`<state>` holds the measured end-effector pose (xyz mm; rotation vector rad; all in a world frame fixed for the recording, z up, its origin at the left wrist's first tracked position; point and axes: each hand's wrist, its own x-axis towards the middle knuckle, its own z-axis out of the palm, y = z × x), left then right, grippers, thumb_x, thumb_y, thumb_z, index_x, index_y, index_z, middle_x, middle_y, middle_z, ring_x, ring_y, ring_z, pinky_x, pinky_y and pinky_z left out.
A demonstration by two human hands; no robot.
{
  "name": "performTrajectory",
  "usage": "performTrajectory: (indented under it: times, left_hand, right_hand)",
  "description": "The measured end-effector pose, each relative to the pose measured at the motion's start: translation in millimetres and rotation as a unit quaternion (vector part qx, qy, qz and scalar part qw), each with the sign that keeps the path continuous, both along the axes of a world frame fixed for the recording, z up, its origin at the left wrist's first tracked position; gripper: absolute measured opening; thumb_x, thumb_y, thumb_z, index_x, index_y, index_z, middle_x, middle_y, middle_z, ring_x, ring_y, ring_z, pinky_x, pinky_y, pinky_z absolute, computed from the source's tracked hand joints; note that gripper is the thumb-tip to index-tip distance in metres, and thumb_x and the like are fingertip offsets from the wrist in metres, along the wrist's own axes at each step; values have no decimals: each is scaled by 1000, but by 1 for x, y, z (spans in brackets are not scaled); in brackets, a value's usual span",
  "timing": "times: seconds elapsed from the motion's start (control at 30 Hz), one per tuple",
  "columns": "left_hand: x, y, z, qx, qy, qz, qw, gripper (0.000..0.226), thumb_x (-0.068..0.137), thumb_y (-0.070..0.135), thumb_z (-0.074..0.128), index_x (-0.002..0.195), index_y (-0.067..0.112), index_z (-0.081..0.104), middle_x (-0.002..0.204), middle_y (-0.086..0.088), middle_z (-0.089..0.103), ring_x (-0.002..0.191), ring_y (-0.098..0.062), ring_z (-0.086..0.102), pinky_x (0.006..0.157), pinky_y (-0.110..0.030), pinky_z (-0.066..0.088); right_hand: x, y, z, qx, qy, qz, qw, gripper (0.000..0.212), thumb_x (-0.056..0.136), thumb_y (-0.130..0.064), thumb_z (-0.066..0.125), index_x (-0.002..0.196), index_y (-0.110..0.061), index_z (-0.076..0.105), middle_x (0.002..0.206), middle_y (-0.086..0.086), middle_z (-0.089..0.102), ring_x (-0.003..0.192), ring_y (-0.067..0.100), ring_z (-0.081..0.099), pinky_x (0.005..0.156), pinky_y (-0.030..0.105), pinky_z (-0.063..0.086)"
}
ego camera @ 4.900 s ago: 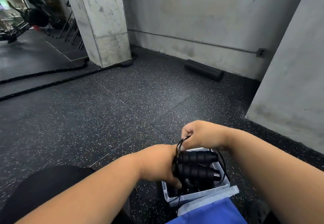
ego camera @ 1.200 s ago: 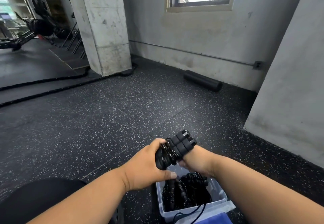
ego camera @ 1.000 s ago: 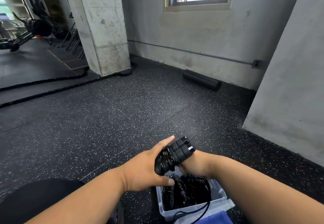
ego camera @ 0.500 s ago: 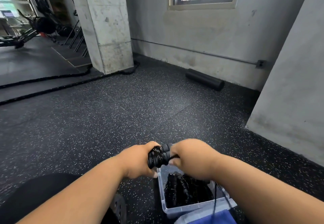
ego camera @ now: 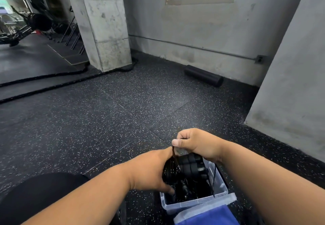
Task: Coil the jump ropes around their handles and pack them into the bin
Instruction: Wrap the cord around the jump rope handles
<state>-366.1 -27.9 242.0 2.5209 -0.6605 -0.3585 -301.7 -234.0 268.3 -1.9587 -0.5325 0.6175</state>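
A black jump rope (ego camera: 188,165) with two foam handles side by side hangs over a clear plastic bin (ego camera: 221,192) on the floor. My left hand (ego camera: 149,170) grips the handles at their left end, where the cord is coiled around them. My right hand (ego camera: 195,143) is just above, pinching a strand of the cord between thumb and fingers. A loose length of cord hangs down the bin's right side. Inside the bin lie other coiled black ropes (ego camera: 184,189), partly hidden by my hands.
The bin's lid (ego camera: 202,209) lies beside its near edge, over a blue object (ego camera: 211,216). A black foam roller (ego camera: 203,75) rests by the far wall. Thick battle ropes (ego camera: 52,84) run around a concrete pillar (ego camera: 105,24). A wall (ego camera: 290,84) stands at right.
My right hand has lifted off the handles and now pinches the cord above them. The bundle has dropped lower over the bin, with my left hand still around it.
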Motion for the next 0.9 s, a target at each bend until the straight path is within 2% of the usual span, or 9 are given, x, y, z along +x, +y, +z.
performTrajectory:
  times: [0.1,0.2,0.33,0.4,0.47,0.6,0.73,0.83,0.9]
  left_hand:
    - [2,4,5,-46,-12,60,997,75,66,48,95,120,49,43,113,21,62,102,3,61,93,-29,54]
    - [4,7,9,-114,-2,110,987,77,66,50,95,121,52,42,113,20,62,101,2,61,90,-27,54]
    - [8,5,-2,-140,2,152,978,84,67,50,94,127,49,36,120,17,59,105,-1,60,94,-30,54]
    - [10,7,-9,-153,14,157,976,99,68,47,93,139,54,25,121,16,59,102,-2,64,91,-28,55]
    - [12,11,-13,-138,23,138,980,114,69,41,93,152,58,16,120,21,62,97,1,66,87,-21,53]
    - [15,19,-16,-102,3,138,985,92,71,27,88,143,53,37,106,17,69,91,1,66,77,-18,53]
    - [19,31,-19,-38,16,168,985,80,72,29,86,137,45,42,98,11,69,80,-3,66,68,-23,53]
    - [20,38,-21,52,22,157,986,78,71,32,85,134,47,42,101,16,66,87,-7,67,77,-32,57]
    - [16,35,-19,56,44,122,990,78,71,30,86,133,48,42,103,18,66,89,-5,65,76,-24,53]
  right_hand:
    - [6,-7,-11,84,102,-53,990,24,104,-25,58,82,-16,61,65,1,52,53,13,41,51,25,32]
    - [7,-10,-27,28,96,-70,992,29,103,-12,39,82,-20,59,60,-3,38,51,9,26,50,23,19]
    - [0,4,-37,-119,-11,-30,992,30,103,-11,41,82,-20,59,62,-1,50,53,14,40,50,28,30]
    - [-1,14,-35,-265,-128,50,955,28,101,-2,42,91,-14,66,83,5,65,78,25,58,65,29,39]
    - [-5,20,-32,-323,-188,82,924,26,98,2,43,103,-10,66,106,8,68,101,27,60,74,26,39]
    - [-11,23,-30,-344,-197,105,912,28,98,-3,48,120,-10,63,124,10,67,113,30,61,96,32,46]
    - [-23,21,-14,-351,-204,94,909,23,106,-36,48,109,-18,62,110,6,69,98,27,63,79,32,46]
    - [-32,21,6,-391,-250,124,877,20,103,-41,54,98,-22,59,98,0,67,87,26,59,71,30,39]
    - [-32,19,19,-362,-256,142,885,17,101,-41,58,92,-27,61,90,-4,66,81,21,57,66,30,39]
